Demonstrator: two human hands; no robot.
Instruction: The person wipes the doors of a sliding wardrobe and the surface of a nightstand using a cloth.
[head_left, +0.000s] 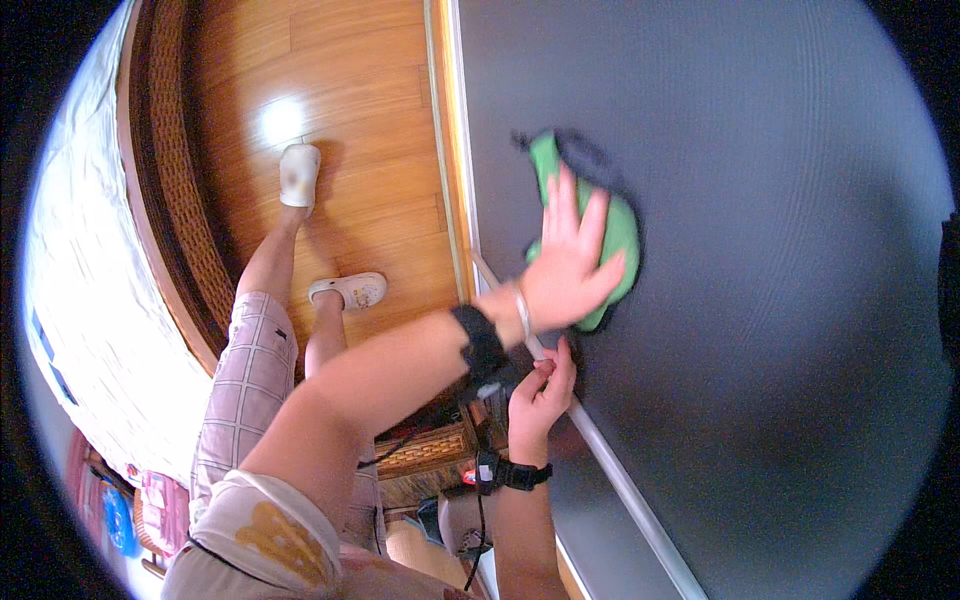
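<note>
A green cloth (625, 232) with a dark, blurred edge lies against a large dark grey panel (720, 247). My left hand (570, 259) is spread flat over the cloth, palm towards the panel and fingers apart; motion blurs it. Below it, the fingers of my right hand (541, 386) pinch a slim silver metal strip (626, 484), which runs diagonally across the panel towards the lower right. My left forearm and wrist cover part of that strip's upper end. Each wrist wears a black strap, and a pale bracelet circles the left one.
Wooden flooring (367, 180) meets the panel along a pale track (461, 150). My feet wear white clogs (349, 290). A bed with a white cover (105, 285) and woven base (171, 127) stands at left. A woven drawer (424, 450) and a black cable (481, 517) lie near my body.
</note>
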